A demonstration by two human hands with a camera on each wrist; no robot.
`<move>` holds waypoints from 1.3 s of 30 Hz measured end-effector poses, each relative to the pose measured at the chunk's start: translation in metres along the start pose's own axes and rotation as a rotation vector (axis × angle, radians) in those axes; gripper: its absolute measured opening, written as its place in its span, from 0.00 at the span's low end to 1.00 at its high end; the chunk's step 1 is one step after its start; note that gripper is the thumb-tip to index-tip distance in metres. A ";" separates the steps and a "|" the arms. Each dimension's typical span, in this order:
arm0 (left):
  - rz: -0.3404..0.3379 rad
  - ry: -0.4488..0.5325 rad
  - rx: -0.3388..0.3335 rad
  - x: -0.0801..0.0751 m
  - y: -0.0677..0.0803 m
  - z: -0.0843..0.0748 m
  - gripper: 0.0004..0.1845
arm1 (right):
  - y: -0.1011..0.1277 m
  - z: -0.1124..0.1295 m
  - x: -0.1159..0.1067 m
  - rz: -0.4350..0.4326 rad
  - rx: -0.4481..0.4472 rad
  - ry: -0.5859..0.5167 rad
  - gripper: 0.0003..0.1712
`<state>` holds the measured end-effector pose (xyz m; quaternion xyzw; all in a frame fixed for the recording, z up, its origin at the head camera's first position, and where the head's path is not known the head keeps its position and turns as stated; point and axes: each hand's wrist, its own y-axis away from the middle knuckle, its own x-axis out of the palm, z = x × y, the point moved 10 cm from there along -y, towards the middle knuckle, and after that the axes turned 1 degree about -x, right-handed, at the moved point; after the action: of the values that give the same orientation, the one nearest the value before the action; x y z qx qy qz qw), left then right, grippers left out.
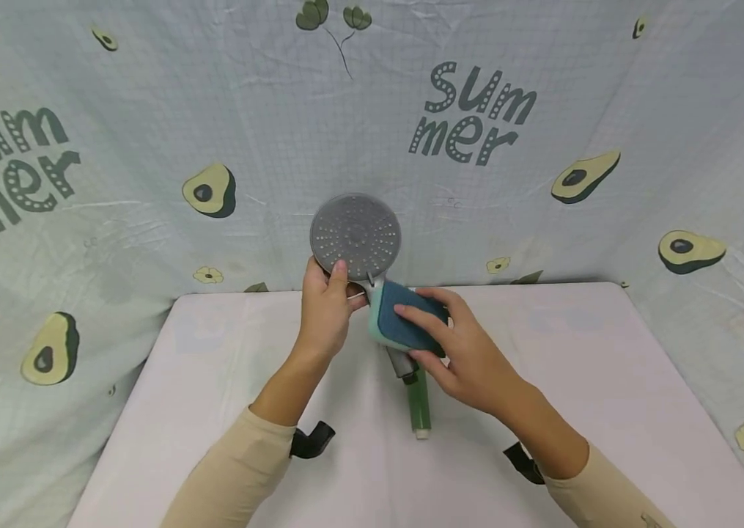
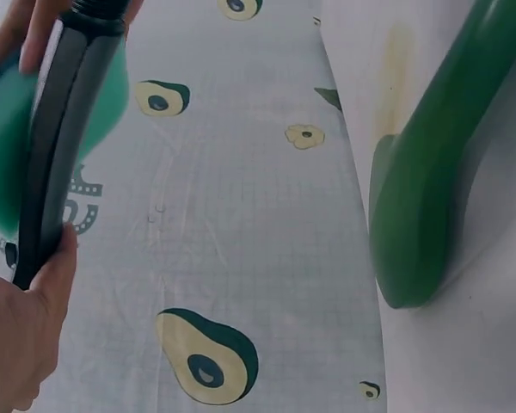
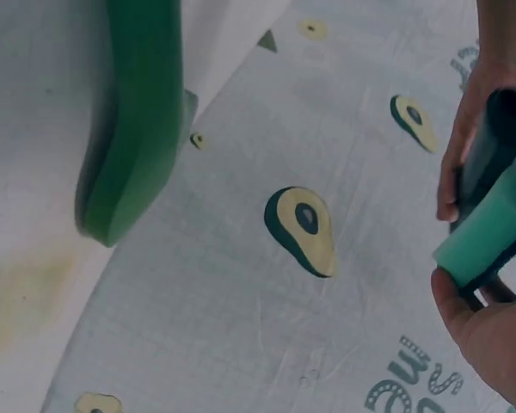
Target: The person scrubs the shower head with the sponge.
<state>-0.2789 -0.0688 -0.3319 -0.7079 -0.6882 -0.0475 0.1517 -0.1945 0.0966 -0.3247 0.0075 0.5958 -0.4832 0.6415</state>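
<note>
- Left hand (image 1: 325, 312) grips the shower head (image 1: 355, 235) just under its round face, holding it upright.
- Right hand (image 1: 460, 352) presses a sponge (image 1: 401, 323) around the handle, just beside the left hand.
- A green object (image 1: 419, 407), possibly a bottle, lies below both hands.

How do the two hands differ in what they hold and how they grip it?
The left hand grips the shower head just below its round grey face, thumb up against the rim, and keeps it upright. The right hand holds a sponge instead, with straighter fingers laid over its blue side, pressing it against the shower head's handle. The left hand sits higher and farther out, the right lower and nearer. Both wear beige sleeves and work above the white table.
</note>
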 end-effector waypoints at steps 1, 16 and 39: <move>-0.001 0.034 -0.010 0.002 0.001 0.001 0.18 | -0.003 -0.004 -0.002 -0.026 0.030 -0.015 0.33; -0.011 0.265 0.040 0.004 0.005 0.003 0.20 | -0.003 -0.007 -0.002 0.096 0.064 -0.256 0.37; 0.018 0.223 0.003 0.011 0.008 0.002 0.18 | -0.007 -0.004 -0.009 0.011 -0.039 -0.169 0.31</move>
<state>-0.2708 -0.0582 -0.3323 -0.7043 -0.6605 -0.1235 0.2289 -0.2004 0.1012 -0.3154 -0.0426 0.5488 -0.4671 0.6920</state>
